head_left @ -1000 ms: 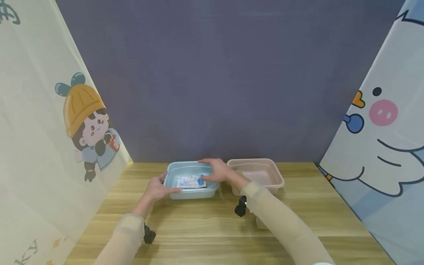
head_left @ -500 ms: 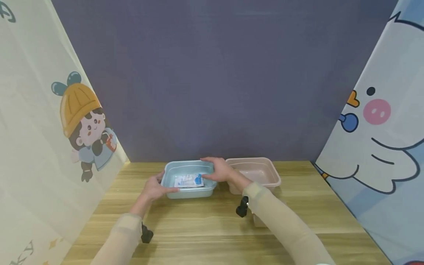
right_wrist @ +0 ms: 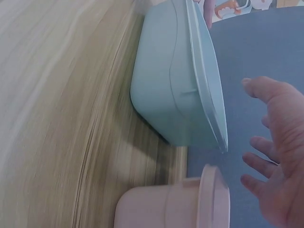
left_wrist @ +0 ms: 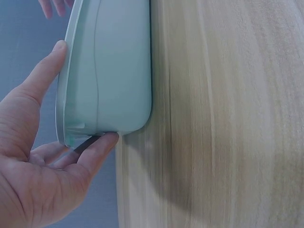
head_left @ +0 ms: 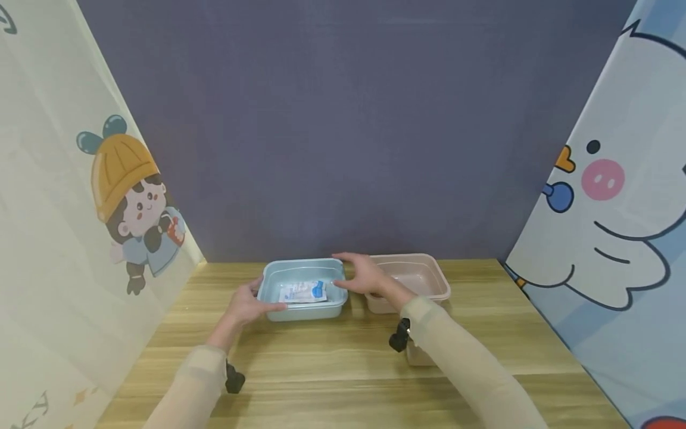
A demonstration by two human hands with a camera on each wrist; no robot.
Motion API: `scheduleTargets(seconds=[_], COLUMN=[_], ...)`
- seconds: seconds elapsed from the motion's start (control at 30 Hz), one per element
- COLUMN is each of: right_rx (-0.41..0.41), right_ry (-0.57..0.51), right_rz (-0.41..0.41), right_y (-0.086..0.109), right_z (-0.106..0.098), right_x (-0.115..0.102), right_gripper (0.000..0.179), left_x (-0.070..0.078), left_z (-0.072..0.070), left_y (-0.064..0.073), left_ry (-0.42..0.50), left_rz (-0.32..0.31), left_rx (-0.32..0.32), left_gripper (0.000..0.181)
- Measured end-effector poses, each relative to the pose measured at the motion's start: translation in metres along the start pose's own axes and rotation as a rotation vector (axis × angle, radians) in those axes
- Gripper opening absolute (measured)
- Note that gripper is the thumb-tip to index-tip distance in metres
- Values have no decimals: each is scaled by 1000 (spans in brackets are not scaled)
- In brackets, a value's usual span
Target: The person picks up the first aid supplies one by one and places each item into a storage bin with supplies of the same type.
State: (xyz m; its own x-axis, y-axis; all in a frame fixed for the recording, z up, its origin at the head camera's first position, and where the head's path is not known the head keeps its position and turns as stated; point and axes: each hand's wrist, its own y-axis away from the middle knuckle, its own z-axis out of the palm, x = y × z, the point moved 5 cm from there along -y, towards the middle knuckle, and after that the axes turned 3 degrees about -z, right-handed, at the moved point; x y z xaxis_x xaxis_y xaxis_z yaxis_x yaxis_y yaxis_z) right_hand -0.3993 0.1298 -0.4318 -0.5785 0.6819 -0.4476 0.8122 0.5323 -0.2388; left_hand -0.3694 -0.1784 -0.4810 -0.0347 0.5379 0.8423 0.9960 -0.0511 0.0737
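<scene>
A light blue plastic basin point(head_left: 305, 312) sits on the wooden table near the back wall. Inside it lies a white packet with blue print point(head_left: 303, 292). My left hand point(head_left: 249, 302) holds the basin's left end, thumb on the front rim and fingers against the outer side; the left wrist view shows this thumb point(left_wrist: 45, 71) along the rim. Over the basin's right end hovers my right hand point(head_left: 364, 275), its fingers spread and loosely bent. In the right wrist view a gap shows between that hand point(right_wrist: 282, 156) and the basin's rim point(right_wrist: 209, 90).
Just right of the blue basin stands a pink basin point(head_left: 436, 286), partly behind my right wrist. A smaller pinkish container point(head_left: 419, 356) is half hidden under my right forearm. A dark back wall point(head_left: 354, 131) and printed side cloths point(head_left: 600, 238) enclose the table.
My right hand has shifted right, from over the packet toward the blue basin's right edge. The left hand keeps its hold. The head view has turned slightly right.
</scene>
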Motion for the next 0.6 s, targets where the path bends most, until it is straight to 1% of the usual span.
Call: scheduleTargets(seconds=[0.23, 0.47, 0.6], right_rx=[18, 36, 39], right_ry=[26, 14, 13], right_rz=[20, 50, 70], right_y=[9, 11, 14], right_z=[-5, -14, -18], right_x=[8, 15, 20], right_gripper=[74, 73, 73], left_x=[-1, 1, -1], left_z=[1, -2, 0], left_y=[3, -1, -3], left_ry=[-1, -10, -5], left_rz=[-11, -1, -7], left_rx=[-12, -5, -14], left_gripper=[125, 125, 126])
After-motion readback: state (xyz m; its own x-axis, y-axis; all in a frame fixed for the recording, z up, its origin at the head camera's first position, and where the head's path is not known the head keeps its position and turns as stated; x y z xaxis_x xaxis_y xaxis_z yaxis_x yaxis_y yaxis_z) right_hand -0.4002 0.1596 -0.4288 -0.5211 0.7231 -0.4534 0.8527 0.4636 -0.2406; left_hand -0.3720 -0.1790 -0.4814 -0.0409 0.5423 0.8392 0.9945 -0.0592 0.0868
